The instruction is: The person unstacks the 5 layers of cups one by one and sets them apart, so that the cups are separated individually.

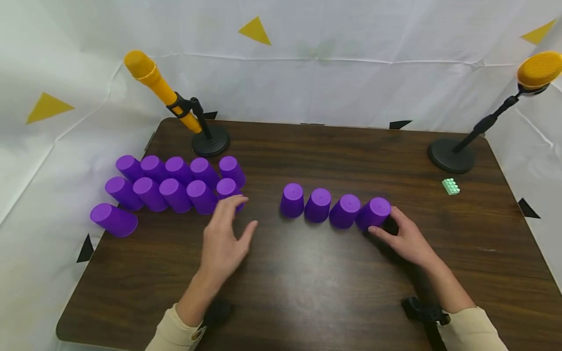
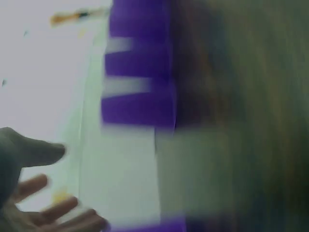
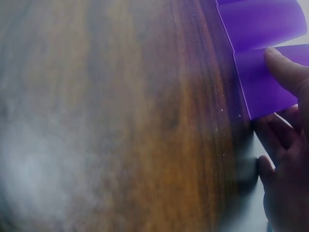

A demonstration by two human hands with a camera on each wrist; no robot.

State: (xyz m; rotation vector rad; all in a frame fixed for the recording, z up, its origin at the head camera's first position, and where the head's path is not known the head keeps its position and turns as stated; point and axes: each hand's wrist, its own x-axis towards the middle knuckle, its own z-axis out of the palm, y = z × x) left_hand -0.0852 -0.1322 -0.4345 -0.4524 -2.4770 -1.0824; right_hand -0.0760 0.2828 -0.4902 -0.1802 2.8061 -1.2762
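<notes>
Several purple cups stand upside down in a row near the table's middle. At the row's right end, my right hand (image 1: 406,239) holds the last cup (image 1: 373,213), thumb on its near side and fingers round the far side. In the right wrist view the thumb (image 3: 286,70) lies on that cup's wall (image 3: 265,87). My left hand (image 1: 225,243) is spread beside the left group of cups, nearest to its front right cup (image 1: 227,187), partly covering it. Blurred, the left wrist view shows the left fingers (image 2: 58,210) apart, with nothing between them.
More upside-down purple cups (image 1: 175,195) fill the table's left side in rows, one (image 1: 114,219) at the left edge. A yellow microphone (image 1: 160,87) on a stand is at back left; another microphone (image 1: 537,70) is at back right. A mint-green toy brick (image 1: 451,186) lies before its base.
</notes>
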